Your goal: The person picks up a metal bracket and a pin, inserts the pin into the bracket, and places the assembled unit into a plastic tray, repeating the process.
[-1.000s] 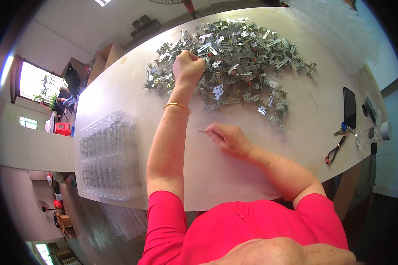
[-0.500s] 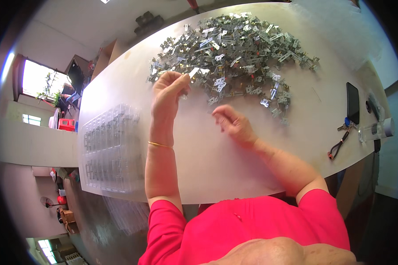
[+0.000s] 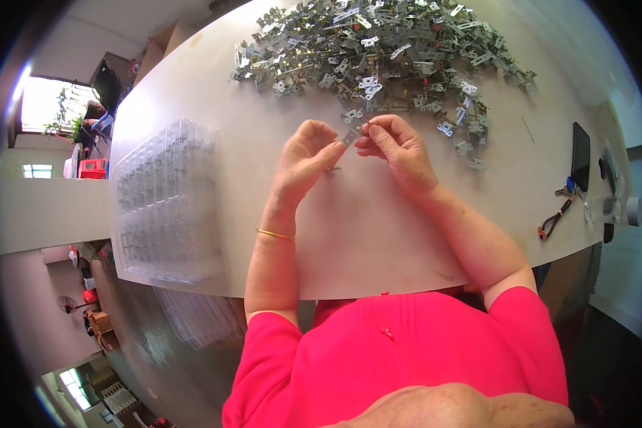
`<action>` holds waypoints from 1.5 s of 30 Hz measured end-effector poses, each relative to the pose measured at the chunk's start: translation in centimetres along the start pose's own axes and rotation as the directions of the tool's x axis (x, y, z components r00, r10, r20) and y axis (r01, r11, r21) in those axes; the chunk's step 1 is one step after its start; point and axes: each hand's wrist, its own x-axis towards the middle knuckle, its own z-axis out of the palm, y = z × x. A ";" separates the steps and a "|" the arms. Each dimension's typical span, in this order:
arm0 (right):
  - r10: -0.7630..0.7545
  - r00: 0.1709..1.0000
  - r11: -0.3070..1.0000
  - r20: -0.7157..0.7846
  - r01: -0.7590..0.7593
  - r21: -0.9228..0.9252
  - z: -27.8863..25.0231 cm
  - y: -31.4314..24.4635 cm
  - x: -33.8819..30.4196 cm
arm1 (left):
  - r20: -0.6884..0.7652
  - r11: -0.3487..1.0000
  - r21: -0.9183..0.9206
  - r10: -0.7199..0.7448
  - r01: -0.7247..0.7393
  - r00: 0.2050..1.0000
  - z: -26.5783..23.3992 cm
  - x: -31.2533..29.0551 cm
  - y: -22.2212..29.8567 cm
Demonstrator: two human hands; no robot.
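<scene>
The fingers of the left hand (image 3: pixel 303 160) and the right hand (image 3: pixel 399 146) meet on one small metal bracket (image 3: pixel 349 136), pinching it from both sides just above the tabletop (image 3: pixel 378 228). Just beyond the fingertips spreads a heap of metal brackets (image 3: pixel 378 50). Well off to the left of the fingers lies a clear plastic compartment tray (image 3: pixel 164 203); far to the right, a black phone (image 3: pixel 581 146).

A long pale table (image 3: pixel 378 235) fills the room, bright window (image 3: pixel 46 107) at left, pink wall (image 3: pixel 28 314) below.
</scene>
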 end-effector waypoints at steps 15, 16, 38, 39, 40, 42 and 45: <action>-0.103 0.995 0.988 -0.011 0.101 -0.121 0.6 0.2 -0.4 | -0.182 0.998 0.054 0.028 -0.019 0.983 1.6 -0.8 -2.0; -0.075 0.997 0.987 -0.009 0.073 -0.141 0.5 0.0 -0.5 | -0.182 0.998 0.053 0.028 -0.019 0.983 1.3 -0.7 -2.1; 0.004 1.000 0.895 0.021 0.006 -0.447 1.6 -0.9 -1.4 | -0.238 0.929 0.343 0.229 -0.138 0.944 0.4 -0.3 -3.5; 0.007 1.000 0.896 0.026 0.006 -0.443 1.6 -1.0 -1.4 | -0.213 0.900 0.397 0.280 -0.179 0.936 0.4 -0.2 -3.7; 0.010 0.999 0.898 0.032 0.005 -0.440 1.6 -1.0 -1.4 | -0.212 0.901 0.395 0.279 -0.179 0.936 0.4 -0.3 -3.7; 0.004 0.999 0.906 0.046 0.015 -0.423 1.4 -0.8 -1.3 | -0.174 0.872 0.435 0.325 -0.223 0.930 0.6 -0.3 -3.6; -0.018 0.998 0.905 0.052 0.038 -0.424 1.5 -0.4 -1.3 | -0.131 0.795 0.517 0.439 -0.317 0.889 0.7 -0.3 -3.5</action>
